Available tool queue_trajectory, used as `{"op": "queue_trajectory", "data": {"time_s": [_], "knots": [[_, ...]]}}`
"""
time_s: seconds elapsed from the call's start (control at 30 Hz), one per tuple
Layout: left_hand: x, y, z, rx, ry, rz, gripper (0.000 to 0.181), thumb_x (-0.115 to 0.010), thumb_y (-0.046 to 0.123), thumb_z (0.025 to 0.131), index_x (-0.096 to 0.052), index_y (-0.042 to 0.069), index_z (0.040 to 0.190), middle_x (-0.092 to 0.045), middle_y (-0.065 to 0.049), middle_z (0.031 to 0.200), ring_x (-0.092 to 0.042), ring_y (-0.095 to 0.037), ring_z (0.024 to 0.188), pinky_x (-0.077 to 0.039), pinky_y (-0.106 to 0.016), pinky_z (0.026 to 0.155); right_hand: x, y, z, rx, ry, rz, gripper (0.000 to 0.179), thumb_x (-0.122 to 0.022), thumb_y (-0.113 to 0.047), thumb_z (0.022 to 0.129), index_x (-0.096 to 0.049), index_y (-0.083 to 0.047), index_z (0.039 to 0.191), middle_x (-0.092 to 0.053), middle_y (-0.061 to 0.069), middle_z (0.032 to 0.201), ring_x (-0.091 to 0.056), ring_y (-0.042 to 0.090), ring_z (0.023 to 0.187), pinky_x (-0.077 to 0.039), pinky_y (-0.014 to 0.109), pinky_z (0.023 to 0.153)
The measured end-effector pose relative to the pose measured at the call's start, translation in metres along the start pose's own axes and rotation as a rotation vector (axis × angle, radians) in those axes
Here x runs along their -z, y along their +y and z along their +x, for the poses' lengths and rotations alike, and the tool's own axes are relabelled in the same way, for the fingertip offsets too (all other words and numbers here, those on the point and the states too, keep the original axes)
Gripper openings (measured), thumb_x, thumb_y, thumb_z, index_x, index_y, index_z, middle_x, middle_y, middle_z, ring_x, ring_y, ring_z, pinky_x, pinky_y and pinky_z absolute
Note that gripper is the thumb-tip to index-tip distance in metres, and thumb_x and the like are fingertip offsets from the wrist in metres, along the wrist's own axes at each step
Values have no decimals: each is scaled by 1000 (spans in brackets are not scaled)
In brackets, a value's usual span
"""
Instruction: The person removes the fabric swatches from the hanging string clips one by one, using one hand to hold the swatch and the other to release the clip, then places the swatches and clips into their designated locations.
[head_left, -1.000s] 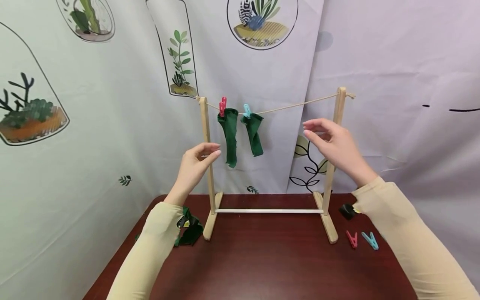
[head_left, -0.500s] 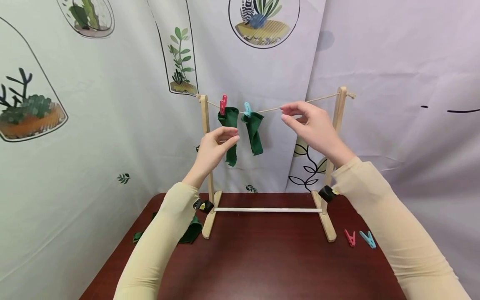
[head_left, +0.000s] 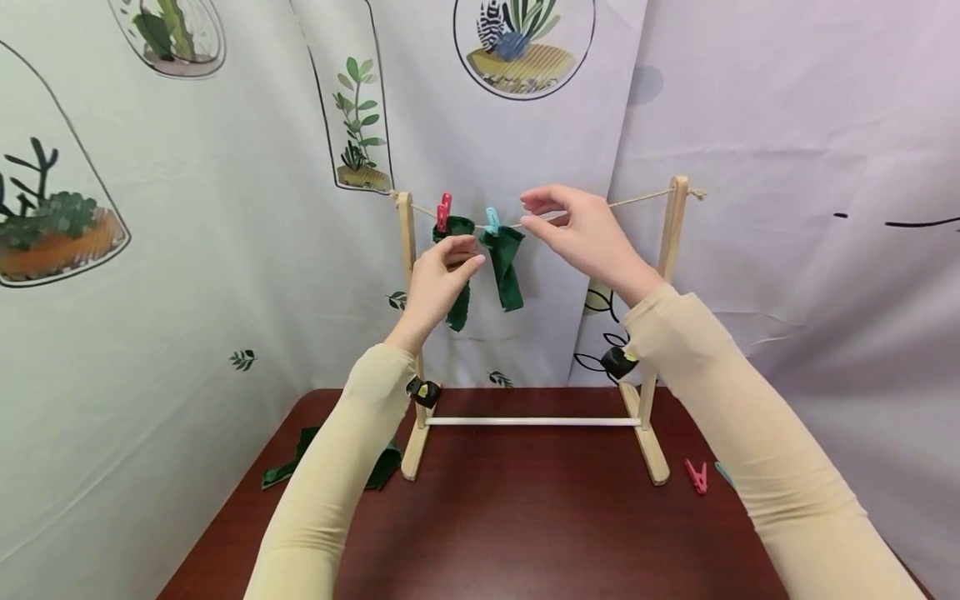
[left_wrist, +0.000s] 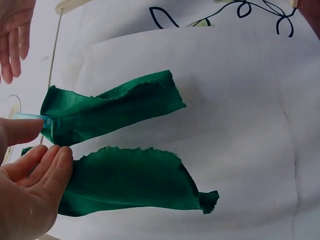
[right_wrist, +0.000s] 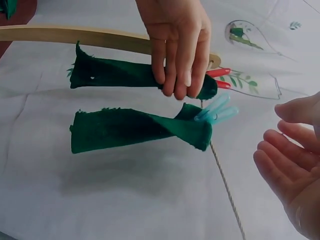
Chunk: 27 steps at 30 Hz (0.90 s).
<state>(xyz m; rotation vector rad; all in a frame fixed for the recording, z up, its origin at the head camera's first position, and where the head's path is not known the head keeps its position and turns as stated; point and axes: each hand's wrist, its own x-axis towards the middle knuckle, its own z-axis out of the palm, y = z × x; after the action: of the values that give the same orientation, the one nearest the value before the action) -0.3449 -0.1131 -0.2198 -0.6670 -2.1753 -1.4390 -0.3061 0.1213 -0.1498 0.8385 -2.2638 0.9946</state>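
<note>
Two green cloth strips hang from a thin rope (head_left: 641, 199) strung between wooden posts. A red clothespin (head_left: 444, 213) clips the left strip (head_left: 459, 313); a light blue clothespin (head_left: 492, 222) clips the right strip (head_left: 506, 271), which is twisted. My left hand (head_left: 438, 287) overlaps the left strip in the head view, fingers and thumb apart, nothing between them. To the right of the blue clothespin my right hand (head_left: 585, 237) is raised at rope height, loosely curved around nothing. In the right wrist view this hand (right_wrist: 295, 160) is apart from the blue clothespin (right_wrist: 217, 110).
More green cloth (head_left: 386, 467) lies on the dark red table (head_left: 525, 533) at left, partly behind my left sleeve. A loose red clothespin (head_left: 697, 477) lies at right, beside a blue one (head_left: 724, 474) mostly hidden by my right sleeve. A white bar (head_left: 532, 422) joins the stand's feet.
Both hands have moved in toward the hanging strips: the left up and to the right, the right leftward and up. The strips and their clothespins stay in place.
</note>
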Motion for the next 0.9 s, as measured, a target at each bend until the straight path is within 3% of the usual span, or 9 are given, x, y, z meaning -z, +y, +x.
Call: {"op": "queue_trajectory", "data": {"time_s": [0.47, 0.73, 0.9], "knots": [[-3, -4, 19, -18, 9, 30, 35, -68, 24, 99, -67, 3, 126, -69, -10, 122, -67, -19, 111, -53, -35, 95, -22, -3, 24, -20, -109, -37, 40, -66, -20, 99, -62, -4, 135, -62, 9, 134, -58, 22, 122, -49, 37, 99], [-8, -6, 27, 20, 9, 55, 36, -66, 25, 100, -66, 3, 129, -69, -10, 126, -67, -21, 114, -53, -35, 95, -33, -4, 35, -29, -192, -128, 48, -66, -20, 99, -55, -3, 142, -55, 12, 142, -52, 27, 129, -44, 41, 105], [-9, -10, 29, 39, 9, 41, 38, -66, 25, 100, -66, 2, 130, -68, -11, 127, -66, -22, 114, -52, -35, 97, -40, -5, 40, -25, -192, -150, 47, -65, -21, 100, -54, -1, 142, -56, 14, 141, -54, 28, 126, -45, 40, 104]]}}
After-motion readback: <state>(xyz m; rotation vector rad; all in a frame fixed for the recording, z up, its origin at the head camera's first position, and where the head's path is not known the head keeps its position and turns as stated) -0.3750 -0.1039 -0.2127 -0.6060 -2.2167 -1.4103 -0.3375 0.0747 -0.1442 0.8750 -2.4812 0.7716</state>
